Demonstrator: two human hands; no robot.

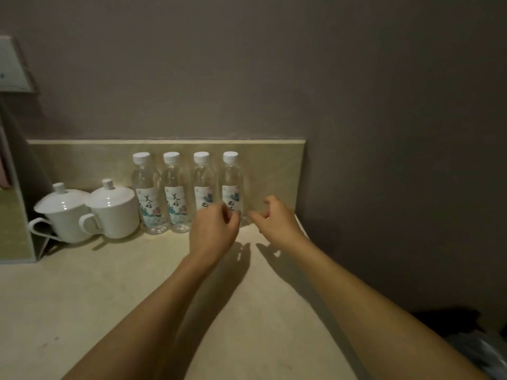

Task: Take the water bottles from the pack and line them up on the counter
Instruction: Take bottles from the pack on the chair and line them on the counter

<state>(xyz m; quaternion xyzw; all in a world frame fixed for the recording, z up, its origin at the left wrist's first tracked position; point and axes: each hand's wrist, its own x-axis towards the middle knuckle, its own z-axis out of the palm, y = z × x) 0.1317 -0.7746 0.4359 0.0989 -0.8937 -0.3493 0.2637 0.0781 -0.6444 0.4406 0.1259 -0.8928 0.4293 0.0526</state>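
We are looking down at four water bottles standing upright in a row on the counter (115,297), against the low stone backsplash (274,165). Each has a white cap and a pale painted label. The first bottle (148,193) and second bottle (177,193) are showing brush-style Chinese characters, apparently "美好". The labels on the third bottle (204,185) and fourth bottle (231,182) are turned differently and are partly hidden by our hands, so we cannot read them. Our left hand (215,229) is hovering in front of the third bottle, fingers loosely curled, holding nothing. Our right hand (275,219) is just beside the fourth bottle, fingers likewise loosely curled and empty. Two white lidded cups (115,209) are sitting left of the row.
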